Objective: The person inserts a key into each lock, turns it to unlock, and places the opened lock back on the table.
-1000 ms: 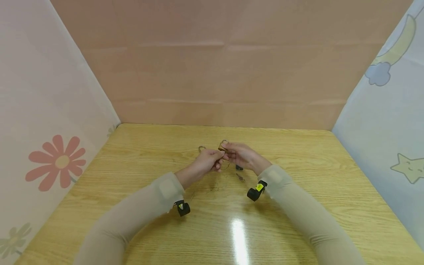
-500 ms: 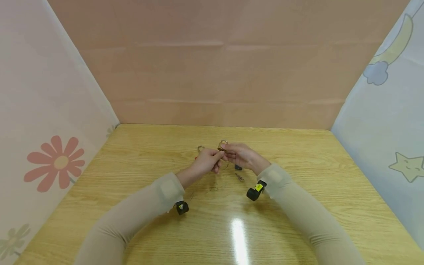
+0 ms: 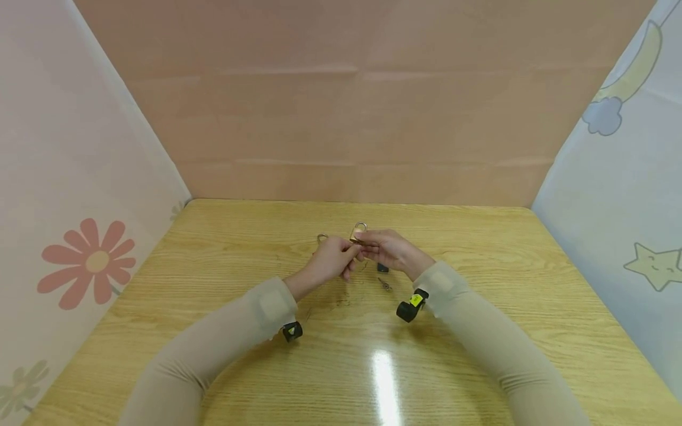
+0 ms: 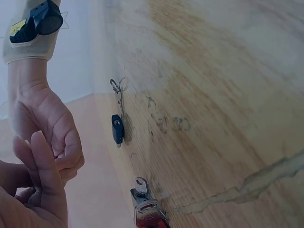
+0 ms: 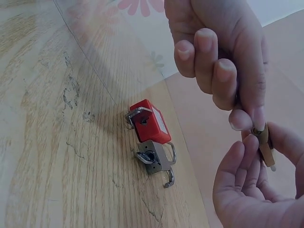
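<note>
A small brass padlock (image 3: 355,234) is held up off the table between the thumb and fingers of my right hand (image 3: 391,249), shackle upward and closed-looking. My left hand (image 3: 331,258) meets it from the left. In the right wrist view, the left thumb and forefinger pinch together right at the keyhole end of the brass padlock (image 5: 267,149). Whatever lies between those two fingertips is hidden by them. The other left fingers (image 5: 205,57) curl in beside the palm. In the left wrist view the right hand (image 4: 47,121) shows behind the left fingers.
On the wooden table (image 3: 453,355) below the hands lie a red padlock (image 5: 149,123) and a grey padlock (image 5: 154,159) with a key in it. Near the right hand sit a dark blue padlock (image 4: 117,128) and loose keys on a ring (image 3: 385,284). Printed sheets surround the table.
Both hands stay almost in place. The brass padlock has tipped slightly, so more of its face catches light. The left hand's wrist and fingers have turned a little.
</note>
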The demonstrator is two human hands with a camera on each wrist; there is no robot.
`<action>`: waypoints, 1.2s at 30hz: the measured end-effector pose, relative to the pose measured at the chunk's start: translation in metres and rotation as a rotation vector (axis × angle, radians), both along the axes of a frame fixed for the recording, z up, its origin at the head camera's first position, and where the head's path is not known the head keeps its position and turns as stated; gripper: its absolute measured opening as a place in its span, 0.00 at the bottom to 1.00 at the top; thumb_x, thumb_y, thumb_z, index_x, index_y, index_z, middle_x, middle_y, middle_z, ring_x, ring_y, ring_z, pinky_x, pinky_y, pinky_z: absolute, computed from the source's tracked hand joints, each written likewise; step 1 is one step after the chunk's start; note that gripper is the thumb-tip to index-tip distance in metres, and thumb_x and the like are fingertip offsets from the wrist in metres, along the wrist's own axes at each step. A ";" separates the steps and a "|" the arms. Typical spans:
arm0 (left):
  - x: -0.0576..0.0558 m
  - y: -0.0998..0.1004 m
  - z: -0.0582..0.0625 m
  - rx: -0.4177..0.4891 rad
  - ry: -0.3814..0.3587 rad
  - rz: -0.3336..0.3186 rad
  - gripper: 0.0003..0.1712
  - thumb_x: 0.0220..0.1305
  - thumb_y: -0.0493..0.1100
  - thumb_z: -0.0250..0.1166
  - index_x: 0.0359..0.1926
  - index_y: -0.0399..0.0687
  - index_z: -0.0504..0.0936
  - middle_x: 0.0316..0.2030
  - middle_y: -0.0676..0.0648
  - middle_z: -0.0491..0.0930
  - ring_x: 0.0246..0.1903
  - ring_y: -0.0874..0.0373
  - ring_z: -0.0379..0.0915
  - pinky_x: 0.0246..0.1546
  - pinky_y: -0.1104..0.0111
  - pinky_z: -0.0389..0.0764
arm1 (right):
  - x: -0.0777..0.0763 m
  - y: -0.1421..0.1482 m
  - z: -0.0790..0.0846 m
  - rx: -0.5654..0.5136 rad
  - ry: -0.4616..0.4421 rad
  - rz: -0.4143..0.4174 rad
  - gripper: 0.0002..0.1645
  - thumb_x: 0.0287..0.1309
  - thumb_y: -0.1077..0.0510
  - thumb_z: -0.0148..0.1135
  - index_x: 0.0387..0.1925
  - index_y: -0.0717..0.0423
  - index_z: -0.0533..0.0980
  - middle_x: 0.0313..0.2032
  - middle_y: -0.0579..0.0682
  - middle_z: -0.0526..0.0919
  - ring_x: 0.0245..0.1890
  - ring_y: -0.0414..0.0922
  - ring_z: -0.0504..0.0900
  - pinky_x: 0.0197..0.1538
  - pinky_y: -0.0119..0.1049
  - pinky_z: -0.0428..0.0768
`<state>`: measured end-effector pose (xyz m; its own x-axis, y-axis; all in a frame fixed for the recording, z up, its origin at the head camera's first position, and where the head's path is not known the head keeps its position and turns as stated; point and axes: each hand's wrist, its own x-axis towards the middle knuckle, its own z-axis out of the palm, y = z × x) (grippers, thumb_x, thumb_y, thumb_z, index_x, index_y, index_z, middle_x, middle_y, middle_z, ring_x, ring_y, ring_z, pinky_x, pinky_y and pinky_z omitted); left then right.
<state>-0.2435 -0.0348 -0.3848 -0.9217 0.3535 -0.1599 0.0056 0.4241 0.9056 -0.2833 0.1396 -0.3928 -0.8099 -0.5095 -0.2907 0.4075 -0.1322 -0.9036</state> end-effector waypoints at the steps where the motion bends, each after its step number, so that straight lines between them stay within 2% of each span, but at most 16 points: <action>1: 0.000 0.000 0.000 -0.007 0.001 0.002 0.22 0.75 0.45 0.51 0.39 0.27 0.82 0.18 0.47 0.75 0.10 0.62 0.69 0.30 0.52 0.84 | 0.000 0.000 0.000 0.003 -0.003 -0.005 0.15 0.70 0.60 0.52 0.30 0.53 0.83 0.29 0.45 0.85 0.31 0.38 0.82 0.42 0.29 0.80; 10: 0.002 0.000 -0.004 -0.047 0.047 0.007 0.21 0.75 0.43 0.51 0.38 0.28 0.83 0.18 0.46 0.76 0.10 0.62 0.69 0.29 0.53 0.84 | 0.000 -0.003 -0.002 0.046 0.011 -0.010 0.16 0.70 0.60 0.54 0.28 0.52 0.83 0.29 0.44 0.85 0.30 0.38 0.82 0.41 0.29 0.80; 17: 0.004 0.002 -0.003 -0.167 0.091 0.008 0.21 0.74 0.42 0.51 0.35 0.30 0.84 0.25 0.33 0.82 0.12 0.59 0.73 0.28 0.55 0.84 | 0.002 -0.002 -0.004 0.033 -0.015 -0.021 0.15 0.68 0.61 0.56 0.27 0.52 0.84 0.27 0.44 0.85 0.27 0.37 0.81 0.40 0.28 0.80; 25: 0.004 0.002 -0.002 -0.174 0.098 -0.005 0.22 0.74 0.42 0.51 0.33 0.31 0.85 0.20 0.39 0.80 0.12 0.60 0.72 0.27 0.55 0.83 | 0.004 -0.001 -0.003 0.034 -0.015 -0.017 0.15 0.68 0.61 0.56 0.26 0.52 0.84 0.27 0.43 0.85 0.26 0.37 0.81 0.40 0.28 0.80; 29: 0.003 0.000 -0.004 -0.150 0.083 -0.015 0.21 0.74 0.43 0.51 0.35 0.32 0.85 0.17 0.45 0.77 0.11 0.60 0.71 0.27 0.55 0.83 | 0.004 0.001 -0.004 0.044 -0.007 -0.018 0.15 0.68 0.61 0.55 0.27 0.52 0.83 0.27 0.43 0.84 0.27 0.36 0.81 0.40 0.28 0.80; 32: -0.001 -0.004 -0.007 -0.094 0.037 -0.049 0.22 0.74 0.46 0.53 0.37 0.31 0.84 0.17 0.45 0.75 0.11 0.61 0.69 0.26 0.55 0.83 | 0.003 0.001 -0.004 0.056 0.011 -0.015 0.13 0.68 0.61 0.55 0.29 0.52 0.82 0.28 0.44 0.84 0.28 0.36 0.81 0.43 0.30 0.79; 36: -0.009 -0.013 -0.007 -0.092 -0.030 -0.146 0.24 0.73 0.48 0.54 0.38 0.29 0.83 0.18 0.46 0.74 0.12 0.63 0.67 0.25 0.59 0.83 | 0.002 0.003 -0.006 0.077 0.031 -0.005 0.09 0.68 0.61 0.56 0.32 0.53 0.80 0.29 0.44 0.82 0.29 0.37 0.80 0.47 0.32 0.78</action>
